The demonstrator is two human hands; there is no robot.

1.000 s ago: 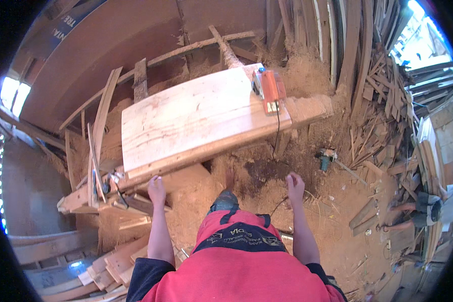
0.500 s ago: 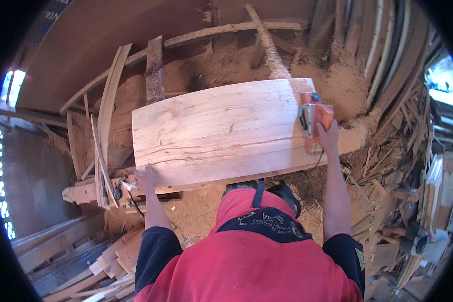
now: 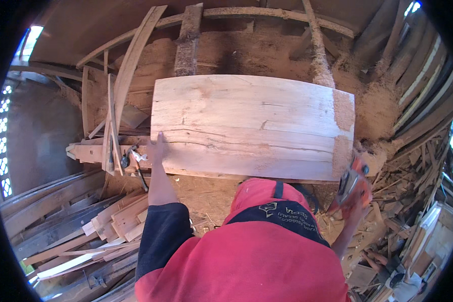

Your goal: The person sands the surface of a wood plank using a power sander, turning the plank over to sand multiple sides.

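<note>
A wide pale wooden plank [image 3: 246,126] lies flat across a workbench in front of me, with sawdust piled on its right end. My left hand [image 3: 155,149] rests flat, fingers spread, on the plank's near left corner. My right hand [image 3: 356,205] grips an orange power planer [image 3: 354,184] just off the plank's near right corner, below the board's edge. My red shirt and black sleeve fill the lower middle of the view.
A metal clamp [image 3: 131,157] with a dark cord sits on the bench beam left of the plank. Stacked offcuts [image 3: 110,221] lie at lower left, scrap wood [image 3: 412,201] at right. Sawdust heaps [image 3: 372,105] and leaning timbers [image 3: 126,75] stand behind.
My right hand has taken the orange planer off the plank's right end and brought it down beside me. The left hand now rests on the plank's left corner. My head has moved closer.
</note>
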